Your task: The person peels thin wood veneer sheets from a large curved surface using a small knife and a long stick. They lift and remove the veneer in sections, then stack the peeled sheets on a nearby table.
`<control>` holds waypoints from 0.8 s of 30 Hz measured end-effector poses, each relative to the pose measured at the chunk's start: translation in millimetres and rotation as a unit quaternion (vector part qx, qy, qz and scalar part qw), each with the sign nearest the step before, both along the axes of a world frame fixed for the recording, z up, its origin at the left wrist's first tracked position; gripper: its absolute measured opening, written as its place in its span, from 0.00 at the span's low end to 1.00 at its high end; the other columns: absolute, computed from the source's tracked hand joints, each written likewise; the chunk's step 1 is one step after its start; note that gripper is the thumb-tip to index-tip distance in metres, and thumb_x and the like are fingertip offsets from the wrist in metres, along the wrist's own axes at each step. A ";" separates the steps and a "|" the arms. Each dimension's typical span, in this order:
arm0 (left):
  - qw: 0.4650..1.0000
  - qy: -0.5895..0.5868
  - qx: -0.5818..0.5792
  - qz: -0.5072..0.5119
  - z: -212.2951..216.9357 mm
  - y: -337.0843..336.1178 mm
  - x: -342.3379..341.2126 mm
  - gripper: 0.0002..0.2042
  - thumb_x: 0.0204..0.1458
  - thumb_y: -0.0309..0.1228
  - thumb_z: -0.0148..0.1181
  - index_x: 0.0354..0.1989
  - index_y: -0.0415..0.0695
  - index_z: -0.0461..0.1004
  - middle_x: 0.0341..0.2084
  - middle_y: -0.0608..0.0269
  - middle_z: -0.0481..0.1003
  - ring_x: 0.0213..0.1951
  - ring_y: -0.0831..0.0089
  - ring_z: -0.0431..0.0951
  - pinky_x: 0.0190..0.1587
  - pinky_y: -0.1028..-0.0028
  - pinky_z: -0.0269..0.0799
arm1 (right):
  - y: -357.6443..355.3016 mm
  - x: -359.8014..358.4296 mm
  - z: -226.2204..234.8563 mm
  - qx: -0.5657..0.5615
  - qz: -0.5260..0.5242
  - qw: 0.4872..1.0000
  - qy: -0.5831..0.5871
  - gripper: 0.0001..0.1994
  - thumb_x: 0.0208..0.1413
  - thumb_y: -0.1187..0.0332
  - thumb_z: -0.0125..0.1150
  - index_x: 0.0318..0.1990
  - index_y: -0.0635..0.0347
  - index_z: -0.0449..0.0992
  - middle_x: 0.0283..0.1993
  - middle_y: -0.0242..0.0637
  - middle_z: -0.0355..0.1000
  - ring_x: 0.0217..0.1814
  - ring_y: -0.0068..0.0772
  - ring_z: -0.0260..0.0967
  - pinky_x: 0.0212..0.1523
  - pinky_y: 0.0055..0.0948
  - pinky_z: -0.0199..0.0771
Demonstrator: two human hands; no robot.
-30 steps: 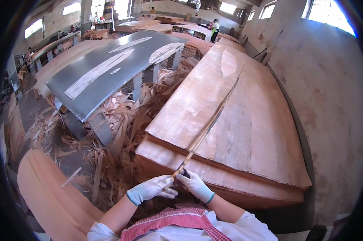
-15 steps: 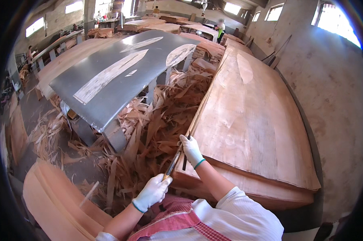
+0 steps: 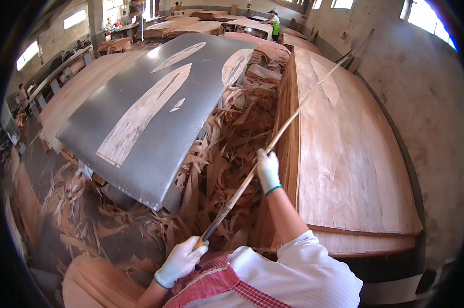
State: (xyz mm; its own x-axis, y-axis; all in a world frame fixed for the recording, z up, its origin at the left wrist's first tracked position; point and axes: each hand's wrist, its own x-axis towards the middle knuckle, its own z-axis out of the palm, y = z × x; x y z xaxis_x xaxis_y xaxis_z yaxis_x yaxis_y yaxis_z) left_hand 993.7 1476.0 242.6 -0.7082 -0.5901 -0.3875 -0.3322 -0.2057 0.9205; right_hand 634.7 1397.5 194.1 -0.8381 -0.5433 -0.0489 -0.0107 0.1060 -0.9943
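Note:
A long, thin wooden stick slants from my waist up to the far right, its far end dark and passing over the veneer stack. My left hand, in a white glove, is closed round its lower end, where the stick looks dark. Farther up, my gloved right hand grips the shaft near the left side of the stack. That stack holds many thin wood sheets, and a pointed pale patch shows on its top sheet.
Left of the stack stands a dark-topped table with several veneer pieces on it. Torn veneer scraps heap between them. Curved sheets lie at lower left. A wall runs along the right; a person stands far off.
The stick has swung up and out to the far right and now shows at full length. My right hand has moved up and forward; my left hand has come down nearer my waist.

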 end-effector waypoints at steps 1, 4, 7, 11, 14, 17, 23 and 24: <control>1.000 -0.023 0.016 -0.008 1.7 -9.6 10.4 0.10 0.60 0.33 0.52 0.42 0.38 0.69 0.19 0.72 0.65 0.21 0.85 0.63 0.23 0.80 0.62 | -12.0 9.9 -14.4 0.042 0.015 0.999 0.009 0.13 0.58 0.60 0.55 0.33 0.63 0.67 0.24 0.35 0.69 0.24 0.27 0.65 0.27 0.29 0.66; 0.998 -0.041 -0.038 -0.024 -16.3 -34.4 47.1 0.12 0.59 0.35 0.53 0.43 0.38 0.70 0.23 0.66 0.69 0.24 0.82 0.68 0.28 0.79 0.66 | -44.9 43.1 -67.7 0.082 0.090 0.992 -0.007 0.14 0.58 0.59 0.55 0.36 0.63 0.65 0.26 0.36 0.69 0.27 0.29 0.66 0.29 0.30 0.67; 0.984 -0.083 -0.153 -0.027 -30.0 -69.9 86.1 0.12 0.57 0.34 0.55 0.42 0.38 0.70 0.24 0.60 0.72 0.25 0.78 0.70 0.29 0.76 0.67 | -67.2 84.9 -43.4 -0.003 0.096 0.992 -0.084 0.16 0.57 0.57 0.57 0.36 0.62 0.66 0.30 0.34 0.65 0.32 0.27 0.61 0.35 0.31 0.65; 0.987 -0.068 -0.137 -0.040 -38.8 -121.7 143.6 0.11 0.56 0.33 0.56 0.41 0.38 0.70 0.17 0.63 0.69 0.20 0.79 0.67 0.24 0.75 0.65 | -81.5 106.4 -27.2 -0.029 0.061 0.996 -0.059 0.13 0.58 0.57 0.57 0.32 0.55 0.67 0.24 0.25 0.61 0.24 0.17 0.54 0.25 0.23 0.58; 0.976 -0.070 -0.183 -0.097 -40.2 -151.4 194.5 0.10 0.55 0.33 0.56 0.38 0.39 0.70 0.17 0.62 0.71 0.20 0.80 0.69 0.23 0.75 0.64 | -80.6 118.5 -11.6 -0.004 -0.029 0.999 -0.027 0.12 0.59 0.57 0.55 0.32 0.56 0.67 0.25 0.27 0.64 0.23 0.20 0.56 0.25 0.24 0.59; 0.963 -0.108 -0.207 -0.132 -38.8 -179.7 248.3 0.10 0.55 0.34 0.55 0.37 0.40 0.70 0.18 0.58 0.72 0.19 0.72 0.72 0.23 0.71 0.66 | -89.1 177.5 -14.6 -0.018 -0.072 0.995 -0.059 0.11 0.59 0.60 0.54 0.36 0.60 0.66 0.27 0.34 0.69 0.23 0.26 0.63 0.26 0.28 0.67; 0.912 -0.269 -0.224 -0.213 -85.8 -250.3 423.5 0.10 0.51 0.30 0.58 0.38 0.37 0.69 0.24 0.45 0.72 0.28 0.61 0.75 0.33 0.67 0.69 | -132.3 340.1 -104.3 0.144 -0.061 0.986 -0.049 0.16 0.58 0.62 0.53 0.42 0.66 0.60 0.32 0.44 0.67 0.31 0.36 0.68 0.31 0.35 0.71; 0.906 -0.285 -0.220 -0.221 -94.6 -258.6 443.1 0.10 0.51 0.29 0.58 0.38 0.38 0.69 0.25 0.45 0.72 0.28 0.61 0.75 0.33 0.67 0.69 | -144.2 354.4 -123.6 0.168 -0.058 0.983 -0.049 0.16 0.58 0.62 0.53 0.42 0.66 0.60 0.32 0.45 0.67 0.32 0.37 0.68 0.32 0.36 0.71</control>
State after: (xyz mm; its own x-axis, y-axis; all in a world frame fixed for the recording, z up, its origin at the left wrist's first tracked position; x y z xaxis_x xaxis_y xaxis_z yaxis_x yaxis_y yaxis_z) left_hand 1436.9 1217.3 148.1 -0.6714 -0.4848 -0.5605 -0.7405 0.4087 0.5335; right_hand 989.1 1253.3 70.5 -0.8760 -0.3838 -0.2922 0.1140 0.4238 -0.8985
